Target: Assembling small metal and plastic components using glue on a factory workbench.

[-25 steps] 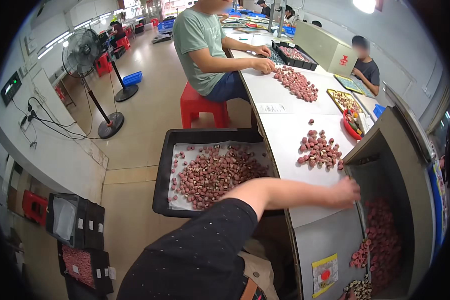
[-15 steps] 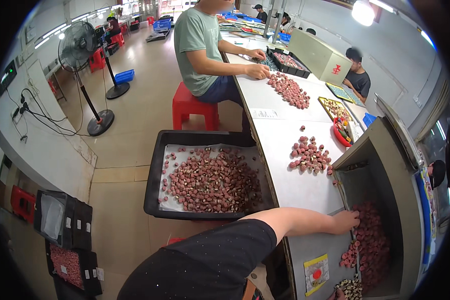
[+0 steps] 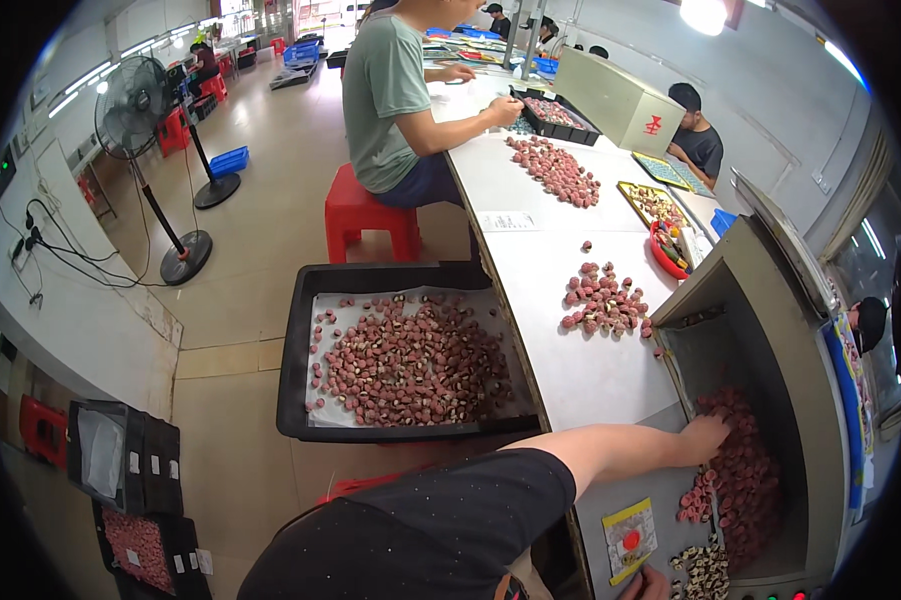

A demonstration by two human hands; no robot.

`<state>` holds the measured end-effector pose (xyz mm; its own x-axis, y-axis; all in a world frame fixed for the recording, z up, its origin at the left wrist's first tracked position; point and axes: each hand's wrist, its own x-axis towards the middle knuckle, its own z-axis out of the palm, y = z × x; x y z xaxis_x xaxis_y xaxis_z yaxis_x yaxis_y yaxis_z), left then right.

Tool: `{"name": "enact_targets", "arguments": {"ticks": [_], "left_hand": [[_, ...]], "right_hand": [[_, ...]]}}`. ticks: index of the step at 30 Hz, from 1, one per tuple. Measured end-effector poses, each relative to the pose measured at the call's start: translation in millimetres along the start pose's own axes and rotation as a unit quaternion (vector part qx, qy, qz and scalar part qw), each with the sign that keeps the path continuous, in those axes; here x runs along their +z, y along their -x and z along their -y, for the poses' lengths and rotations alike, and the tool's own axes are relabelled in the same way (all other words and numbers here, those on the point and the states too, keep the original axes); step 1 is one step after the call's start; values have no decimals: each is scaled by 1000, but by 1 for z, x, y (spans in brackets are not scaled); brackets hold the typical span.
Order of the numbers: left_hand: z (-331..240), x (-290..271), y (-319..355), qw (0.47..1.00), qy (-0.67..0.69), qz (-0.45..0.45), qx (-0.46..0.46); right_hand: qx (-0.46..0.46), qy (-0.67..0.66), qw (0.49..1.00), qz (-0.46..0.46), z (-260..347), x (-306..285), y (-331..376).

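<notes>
My left hand (image 3: 705, 440) reaches over the table into a grey open-fronted box (image 3: 818, 440), touching a heap of small reddish-pink pieces (image 3: 748, 490). Its fingertips are blurred against the heap. At the bottom edge, my right hand (image 3: 648, 584) shows only in part, beside a yellow-edged flat packet (image 3: 630, 540) with a red spot. Whether it holds anything is hidden. A small pile of cream-and-black pieces (image 3: 702, 574) lies right of that hand. Farther up the table is a loose group of round pink pieces (image 3: 606, 302).
A black tray (image 3: 288, 370) of pink and cream pieces stands left of the table. Beyond it, a person in a green shirt (image 3: 382, 105) sits on a red stool (image 3: 372, 212). A red bowl (image 3: 667, 255) stands near the box. Stacked black crates (image 3: 160, 450) and fans (image 3: 135, 110) stand on the floor.
My left hand has moved slightly deeper into the pink heap. My right hand has come farther into view, next to the packet. The seated person's hands have lifted away from their pile.
</notes>
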<state>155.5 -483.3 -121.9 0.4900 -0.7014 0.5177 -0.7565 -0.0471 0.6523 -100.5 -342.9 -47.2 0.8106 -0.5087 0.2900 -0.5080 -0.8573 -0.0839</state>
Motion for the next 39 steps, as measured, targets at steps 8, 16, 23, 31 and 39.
{"name": "enact_targets", "arguments": {"ticks": [8,16,23,31,39], "left_hand": [[26,-22,16,979,72,63,179],[44,-90,45,964,-27,119,234],[14,-88,46,935,-63,95,336],[11,-119,90,949,-52,146,274],[22,-142,98,948,-99,203,225]], "right_hand": [[202,-277,934,-96,-40,46,31],[178,-231,954,-70,-36,38,-3],[220,-207,952,-41,-55,35,1],[174,-188,966,-41,-52,32,2],[215,-177,960,12,-47,26,-8]]}}
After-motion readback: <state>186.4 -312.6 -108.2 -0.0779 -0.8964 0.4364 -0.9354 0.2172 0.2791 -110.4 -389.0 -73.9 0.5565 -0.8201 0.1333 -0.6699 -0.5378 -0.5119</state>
